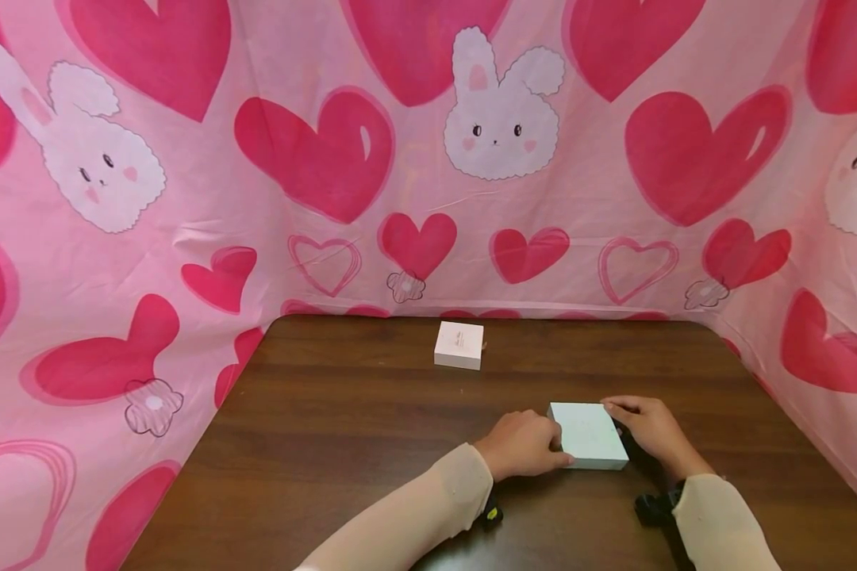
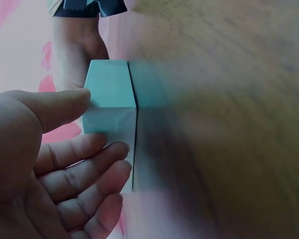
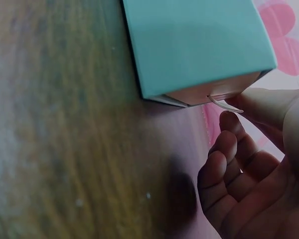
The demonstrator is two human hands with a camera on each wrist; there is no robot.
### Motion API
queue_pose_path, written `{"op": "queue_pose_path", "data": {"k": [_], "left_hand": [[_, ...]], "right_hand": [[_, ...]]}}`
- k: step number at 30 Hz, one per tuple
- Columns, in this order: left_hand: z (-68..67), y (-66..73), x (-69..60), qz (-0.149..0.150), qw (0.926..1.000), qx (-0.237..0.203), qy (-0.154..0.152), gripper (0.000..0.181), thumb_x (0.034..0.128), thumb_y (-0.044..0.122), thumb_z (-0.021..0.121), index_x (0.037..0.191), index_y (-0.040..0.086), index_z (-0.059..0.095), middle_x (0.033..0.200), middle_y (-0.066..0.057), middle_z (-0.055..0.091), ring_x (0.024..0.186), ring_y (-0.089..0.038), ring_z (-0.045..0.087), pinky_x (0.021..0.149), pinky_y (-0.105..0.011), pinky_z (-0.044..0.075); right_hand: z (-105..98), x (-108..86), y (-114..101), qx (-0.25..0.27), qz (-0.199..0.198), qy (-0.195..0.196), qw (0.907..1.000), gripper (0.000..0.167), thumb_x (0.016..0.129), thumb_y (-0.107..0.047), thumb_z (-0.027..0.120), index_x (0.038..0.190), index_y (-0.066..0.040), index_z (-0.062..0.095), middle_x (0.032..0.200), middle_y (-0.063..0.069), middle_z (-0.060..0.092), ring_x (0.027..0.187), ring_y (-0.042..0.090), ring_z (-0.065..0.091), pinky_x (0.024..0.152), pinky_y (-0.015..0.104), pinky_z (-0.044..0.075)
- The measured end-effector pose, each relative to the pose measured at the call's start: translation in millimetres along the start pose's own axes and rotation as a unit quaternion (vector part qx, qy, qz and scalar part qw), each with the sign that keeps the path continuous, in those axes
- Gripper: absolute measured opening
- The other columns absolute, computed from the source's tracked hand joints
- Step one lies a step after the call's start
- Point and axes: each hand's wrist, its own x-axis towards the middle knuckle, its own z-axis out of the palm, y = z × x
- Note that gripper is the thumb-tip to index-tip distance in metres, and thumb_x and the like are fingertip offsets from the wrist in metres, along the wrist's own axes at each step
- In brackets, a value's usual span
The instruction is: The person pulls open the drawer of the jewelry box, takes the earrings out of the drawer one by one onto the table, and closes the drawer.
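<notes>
A flat mint-green box [image 1: 587, 432] lies on the table in the head view. At its left end my left hand [image 1: 524, 446] grips a corner. In the left wrist view the thumb [image 2: 65, 107] rests on one face and curled fingers [image 2: 84, 169] lie along the adjoining side. On the opposite side is my right hand [image 1: 650, 428], its thumb by the far corner. The right wrist view shows a pale pull tab [image 3: 226, 104] sticking out of that side, close to the thumb and loosely bent fingers [image 3: 224, 149]; no firm pinch shows.
A second, white box [image 1: 459, 345] with print on its lid sits near the back edge of the brown wooden table [image 1: 343, 412]. Pink cloth [image 1: 428, 190] with hearts and rabbits hangs behind the table and at both sides.
</notes>
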Motion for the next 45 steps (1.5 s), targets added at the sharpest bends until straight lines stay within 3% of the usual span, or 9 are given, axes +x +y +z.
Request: {"op": "queue_pose_path", "data": {"k": [14,25,36,45], "left_hand": [[-0.6,3.8,-6.2,0.011,0.9998,-0.004,-0.015,0.024,0.0892,0.051,0.066,0.079,0.03,0.07,0.06,0.021,0.051,0.055,0.001,0.048,0.054,-0.021,0.039],[1.6,8.1,-10.2,0.017,0.9997,0.014,-0.008,0.027,0.0885,0.053,0.066,0.074,0.03,0.067,0.057,0.02,0.049,0.053,0.001,0.047,0.051,-0.021,0.037],[1.4,10.2,-14.1,0.029,0.9995,0.011,-0.01,0.025,0.0884,0.051,0.067,0.076,0.03,0.069,0.056,0.021,0.049,0.052,0.002,0.046,0.051,-0.02,0.037],[2.6,11.0,-18.9,0.035,0.9992,0.016,-0.008,0.03,0.0891,0.052,0.065,0.068,0.031,0.062,0.055,0.02,0.048,0.05,0.001,0.045,0.049,-0.021,0.036]], "right_hand": [[-2.4,-8.1,-1.8,0.008,0.008,-0.013,0.9998,0.044,0.1,-0.036,0.055,0.122,0.001,0.065,0.113,0.018,0.066,0.098,0.031,0.058,0.083,0.049,0.048],[-1.2,-12.3,-1.2,0.015,0.014,-0.01,0.9997,0.042,0.099,-0.033,0.057,0.12,0.002,0.066,0.105,0.013,0.067,0.087,0.026,0.057,0.072,0.036,0.048],[-2.6,-16.8,-0.6,0.023,0.023,-0.02,0.9993,0.048,0.098,-0.039,0.058,0.122,0.001,0.065,0.105,0.012,0.066,0.086,0.026,0.056,0.072,0.036,0.048],[-1.6,-21.4,-1.1,0.013,0.026,-0.02,0.9994,0.046,0.098,-0.039,0.057,0.121,0.001,0.065,0.107,0.013,0.066,0.088,0.026,0.057,0.073,0.037,0.048]]}}
